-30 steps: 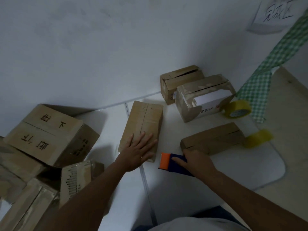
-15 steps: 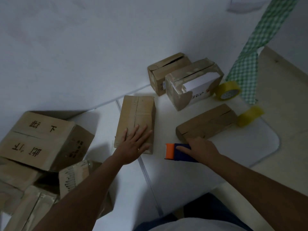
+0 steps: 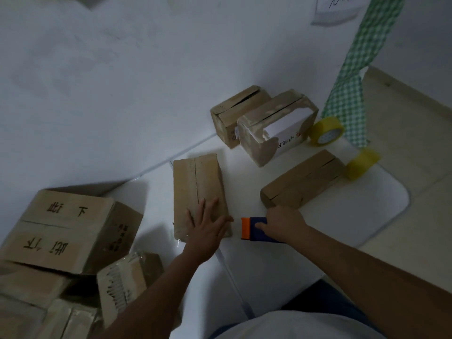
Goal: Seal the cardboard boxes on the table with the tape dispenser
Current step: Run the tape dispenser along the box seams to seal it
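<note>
Cardboard box (image 3: pixel 197 189), long, unsealed centre seam up, lies on the white table (image 3: pixel 381 216); our left hand (image 3: pixel 208 227) rests flat on its near end, fingers spread. Tape dispenser (image 3: pixel 254 228), blue with orange end, just right of that box; our right hand (image 3: pixel 283 222) grips it, fingers curled over the body. Further boxes: one flat box (image 3: pixel 302 183) beside the right hand; two (image 3: pixel 238 113) (image 3: pixel 276 126) against the wall. Two yellow tape rolls (image 3: pixel 326 130) (image 3: pixel 362 163) at far right.
</note>
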Action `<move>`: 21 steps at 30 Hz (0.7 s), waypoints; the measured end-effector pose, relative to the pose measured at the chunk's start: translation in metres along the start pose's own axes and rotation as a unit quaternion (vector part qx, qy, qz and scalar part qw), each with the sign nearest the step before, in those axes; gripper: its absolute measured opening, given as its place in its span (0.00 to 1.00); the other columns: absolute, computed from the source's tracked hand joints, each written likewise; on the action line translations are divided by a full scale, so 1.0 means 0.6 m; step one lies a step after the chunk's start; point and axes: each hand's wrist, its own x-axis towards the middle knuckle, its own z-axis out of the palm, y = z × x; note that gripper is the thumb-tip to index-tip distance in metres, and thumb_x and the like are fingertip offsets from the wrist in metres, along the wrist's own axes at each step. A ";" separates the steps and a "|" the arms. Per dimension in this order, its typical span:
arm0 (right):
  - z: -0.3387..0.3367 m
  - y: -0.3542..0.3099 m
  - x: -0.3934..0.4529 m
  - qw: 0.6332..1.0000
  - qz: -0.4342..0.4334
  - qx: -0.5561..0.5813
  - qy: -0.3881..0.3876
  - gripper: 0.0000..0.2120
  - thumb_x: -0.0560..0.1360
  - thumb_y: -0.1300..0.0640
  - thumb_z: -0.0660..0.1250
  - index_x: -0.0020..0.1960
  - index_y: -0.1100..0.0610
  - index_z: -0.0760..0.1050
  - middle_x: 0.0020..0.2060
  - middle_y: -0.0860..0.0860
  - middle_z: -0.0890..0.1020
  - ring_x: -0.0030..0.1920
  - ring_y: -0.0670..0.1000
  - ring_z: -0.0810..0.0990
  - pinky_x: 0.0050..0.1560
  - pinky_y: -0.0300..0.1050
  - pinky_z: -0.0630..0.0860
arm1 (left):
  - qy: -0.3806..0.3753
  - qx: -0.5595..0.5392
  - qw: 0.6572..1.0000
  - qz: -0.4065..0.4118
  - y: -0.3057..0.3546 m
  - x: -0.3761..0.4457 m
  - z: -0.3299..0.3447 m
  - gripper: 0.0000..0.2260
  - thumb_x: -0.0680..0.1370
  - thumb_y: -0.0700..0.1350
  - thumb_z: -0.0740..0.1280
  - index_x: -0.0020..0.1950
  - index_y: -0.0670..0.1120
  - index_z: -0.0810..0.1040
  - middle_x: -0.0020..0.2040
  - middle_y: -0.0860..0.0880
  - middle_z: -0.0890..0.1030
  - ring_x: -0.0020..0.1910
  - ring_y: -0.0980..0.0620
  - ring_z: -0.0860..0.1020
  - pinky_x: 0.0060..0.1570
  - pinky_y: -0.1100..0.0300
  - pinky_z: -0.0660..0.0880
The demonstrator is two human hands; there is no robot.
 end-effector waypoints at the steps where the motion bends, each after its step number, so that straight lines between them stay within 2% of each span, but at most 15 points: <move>1: 0.006 -0.008 0.003 1.000 0.009 0.014 -0.001 0.24 0.80 0.40 0.56 0.32 0.54 0.61 0.31 0.48 0.66 0.30 0.45 0.65 0.27 0.41 0.58 | -0.002 0.005 1.000 0.000 0.000 0.001 0.000 0.17 0.80 0.61 0.44 0.61 0.65 0.69 0.79 0.54 0.45 0.78 0.45 0.34 0.69 0.39 0.27; 3: 0.013 -0.015 0.008 0.999 0.037 0.037 -0.006 0.23 0.81 0.42 0.55 0.34 0.56 0.65 0.34 0.50 0.71 0.38 0.49 0.74 0.31 0.41 0.64 | -0.009 0.008 1.000 -0.004 0.000 0.003 -0.002 0.17 0.80 0.61 0.44 0.61 0.65 0.69 0.79 0.54 0.44 0.78 0.46 0.33 0.69 0.39 0.28; 5: 0.011 -0.001 0.005 0.996 0.073 0.036 -0.020 0.19 0.82 0.44 0.55 0.41 0.57 0.71 0.40 0.52 0.75 0.47 0.51 0.78 0.38 0.41 0.67 | -0.016 0.003 1.000 -0.010 0.002 0.004 -0.007 0.20 0.79 0.62 0.42 0.61 0.65 0.70 0.79 0.54 0.44 0.78 0.47 0.32 0.69 0.39 0.27; 6: 0.010 0.010 0.000 0.995 0.088 0.038 -0.026 0.19 0.82 0.44 0.55 0.42 0.56 0.71 0.39 0.51 0.74 0.47 0.51 0.78 0.39 0.41 0.68 | -0.018 0.002 1.000 -0.009 0.003 0.003 -0.011 0.22 0.79 0.63 0.41 0.61 0.65 0.70 0.79 0.55 0.43 0.78 0.47 0.32 0.68 0.40 0.26; 8: 0.019 0.027 -0.010 0.994 0.102 0.037 -0.018 0.21 0.81 0.40 0.56 0.37 0.55 0.66 0.35 0.48 0.71 0.42 0.50 0.75 0.38 0.41 0.67 | -0.021 -0.001 1.000 -0.005 0.004 0.003 -0.016 0.24 0.78 0.64 0.39 0.62 0.65 0.70 0.80 0.54 0.43 0.78 0.47 0.32 0.66 0.43 0.22; 9: 0.026 0.028 -0.016 0.995 0.100 0.032 -0.005 0.21 0.80 0.40 0.56 0.37 0.54 0.65 0.36 0.49 0.72 0.42 0.50 0.74 0.38 0.42 0.68 | -0.022 -0.003 1.000 -0.004 0.005 0.003 -0.017 0.25 0.78 0.64 0.39 0.63 0.65 0.71 0.80 0.54 0.44 0.77 0.47 0.32 0.65 0.44 0.20; 10: 0.036 0.027 -0.021 0.995 0.095 0.024 0.015 0.18 0.80 0.41 0.57 0.41 0.54 0.68 0.40 0.50 0.76 0.43 0.50 0.76 0.39 0.42 0.69 | -0.026 -0.006 1.000 -0.004 0.006 0.003 -0.017 0.26 0.77 0.64 0.38 0.64 0.64 0.71 0.80 0.53 0.44 0.77 0.47 0.31 0.64 0.45 0.19; 11: 0.048 0.024 -0.024 0.996 0.086 0.023 0.032 0.16 0.81 0.43 0.58 0.50 0.56 0.71 0.46 0.51 0.79 0.45 0.51 0.78 0.40 0.42 0.71 | -0.032 -0.010 0.999 -0.004 0.008 0.003 -0.019 0.27 0.77 0.64 0.38 0.64 0.64 0.71 0.80 0.53 0.43 0.77 0.47 0.31 0.63 0.46 0.18; 13: 0.076 0.015 -0.029 0.996 0.079 0.040 0.023 0.17 0.82 0.50 0.58 0.66 0.59 0.67 0.54 0.55 0.79 0.51 0.52 0.80 0.45 0.45 0.74 | -0.047 -0.019 0.999 -0.012 0.011 0.002 -0.023 0.26 0.78 0.64 0.39 0.66 0.64 0.71 0.80 0.53 0.43 0.76 0.49 0.30 0.62 0.46 0.18; 14: 0.089 0.015 -0.034 0.994 0.085 0.064 0.006 0.18 0.82 0.53 0.58 0.69 0.60 0.65 0.56 0.56 0.79 0.54 0.54 0.79 0.48 0.45 0.74 | -0.055 -0.022 0.998 -0.022 0.014 0.003 -0.025 0.23 0.81 0.63 0.42 0.66 0.64 0.70 0.80 0.53 0.43 0.76 0.49 0.29 0.63 0.45 0.19; 17: 0.118 0.019 -0.046 0.984 0.099 0.150 0.018 0.20 0.81 0.52 0.60 0.69 0.59 0.65 0.59 0.55 0.76 0.55 0.53 0.77 0.51 0.45 0.75 | -0.058 -0.051 0.995 -0.057 0.032 0.004 -0.019 0.18 0.83 0.60 0.47 0.67 0.64 0.70 0.80 0.53 0.43 0.77 0.49 0.30 0.67 0.39 0.24; 19: 0.122 0.015 -0.045 0.977 0.093 0.175 0.078 0.14 0.80 0.48 0.61 0.59 0.57 0.68 0.52 0.53 0.77 0.47 0.49 0.75 0.41 0.40 0.70 | -0.038 -0.067 0.995 -0.070 0.046 0.004 -0.013 0.23 0.80 0.64 0.41 0.66 0.64 0.70 0.80 0.53 0.44 0.77 0.48 0.31 0.69 0.37 0.27; 21: 0.112 0.003 -0.038 0.957 0.084 0.246 0.128 0.08 0.81 0.49 0.60 0.51 0.55 0.68 0.47 0.51 0.77 0.43 0.48 0.75 0.38 0.40 0.69 | -0.020 -0.077 0.994 -0.081 0.056 0.005 -0.010 0.29 0.76 0.66 0.36 0.65 0.64 0.70 0.80 0.53 0.45 0.77 0.48 0.31 0.69 0.37 0.27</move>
